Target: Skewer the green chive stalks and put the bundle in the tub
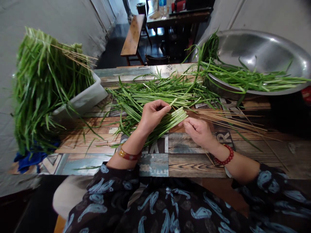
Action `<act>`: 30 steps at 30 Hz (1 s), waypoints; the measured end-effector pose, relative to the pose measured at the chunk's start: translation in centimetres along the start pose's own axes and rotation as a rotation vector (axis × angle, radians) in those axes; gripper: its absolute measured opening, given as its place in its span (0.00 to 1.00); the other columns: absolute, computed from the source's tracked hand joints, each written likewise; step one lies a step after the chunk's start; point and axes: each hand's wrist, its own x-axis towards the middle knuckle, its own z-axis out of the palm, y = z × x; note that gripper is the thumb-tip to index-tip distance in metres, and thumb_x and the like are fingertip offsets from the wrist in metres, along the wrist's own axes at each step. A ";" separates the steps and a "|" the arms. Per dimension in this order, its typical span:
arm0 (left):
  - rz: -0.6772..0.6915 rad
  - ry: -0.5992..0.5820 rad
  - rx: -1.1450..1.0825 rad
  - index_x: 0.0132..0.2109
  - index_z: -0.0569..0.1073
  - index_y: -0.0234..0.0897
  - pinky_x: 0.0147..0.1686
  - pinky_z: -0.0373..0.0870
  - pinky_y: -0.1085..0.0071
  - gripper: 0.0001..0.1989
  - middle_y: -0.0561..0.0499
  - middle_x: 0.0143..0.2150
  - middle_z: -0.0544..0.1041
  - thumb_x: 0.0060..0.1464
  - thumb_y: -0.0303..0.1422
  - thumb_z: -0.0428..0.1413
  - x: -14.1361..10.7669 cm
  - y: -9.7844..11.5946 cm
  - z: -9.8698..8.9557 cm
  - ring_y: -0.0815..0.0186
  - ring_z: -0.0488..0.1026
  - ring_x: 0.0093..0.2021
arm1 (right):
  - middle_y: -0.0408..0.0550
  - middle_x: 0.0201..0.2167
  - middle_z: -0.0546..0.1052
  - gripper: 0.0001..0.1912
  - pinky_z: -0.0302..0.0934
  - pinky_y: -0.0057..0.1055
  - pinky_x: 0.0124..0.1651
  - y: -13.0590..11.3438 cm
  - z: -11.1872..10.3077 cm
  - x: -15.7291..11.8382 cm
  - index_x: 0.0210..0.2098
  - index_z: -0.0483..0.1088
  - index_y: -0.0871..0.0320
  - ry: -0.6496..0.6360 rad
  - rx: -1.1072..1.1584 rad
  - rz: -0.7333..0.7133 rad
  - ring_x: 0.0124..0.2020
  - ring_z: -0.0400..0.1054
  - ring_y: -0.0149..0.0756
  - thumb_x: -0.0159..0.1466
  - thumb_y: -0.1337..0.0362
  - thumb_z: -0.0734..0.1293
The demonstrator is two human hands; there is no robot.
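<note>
Head view, left fingers (164, 112) pinching green stalk (173, 102), right fingers (191, 125) pressed together beside stalk bundle (175, 118)

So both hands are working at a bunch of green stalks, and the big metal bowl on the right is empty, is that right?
Not quite: the metal bowl isn't empty. The head view shows loose greens lying in it, some hanging over its rim. The left hand and right hand are indeed at a bunch of green stalks.
</note>
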 end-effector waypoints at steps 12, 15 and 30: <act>0.078 -0.239 0.132 0.32 0.78 0.34 0.38 0.67 0.71 0.09 0.50 0.32 0.77 0.52 0.36 0.61 0.2 0.2 -0.6 0.67 0.70 0.34 | 0.39 0.17 0.65 0.16 0.54 0.28 0.27 1.0 -0.1 0.3 0.34 0.72 0.58 -0.084 0.060 0.030 0.21 0.61 0.30 0.71 0.59 0.57; 0.014 -0.353 0.090 0.33 0.77 0.33 0.35 0.67 0.74 0.13 0.50 0.31 0.77 0.56 0.40 0.58 0.0 0.6 -0.7 0.68 0.70 0.32 | 0.39 0.18 0.67 0.16 0.54 0.27 0.27 0.9 -0.3 0.4 0.35 0.72 0.58 -0.108 0.086 0.011 0.21 0.61 0.30 0.71 0.59 0.57; -0.076 -0.479 0.131 0.34 0.81 0.31 0.27 0.65 0.75 0.19 0.49 0.28 0.79 0.53 0.46 0.60 0.7 0.1 -2.5 0.69 0.70 0.27 | 0.42 0.22 0.75 0.14 0.58 0.26 0.30 1.2 -0.3 1.0 0.31 0.75 0.58 -0.139 -0.056 -0.100 0.23 0.66 0.29 0.68 0.65 0.59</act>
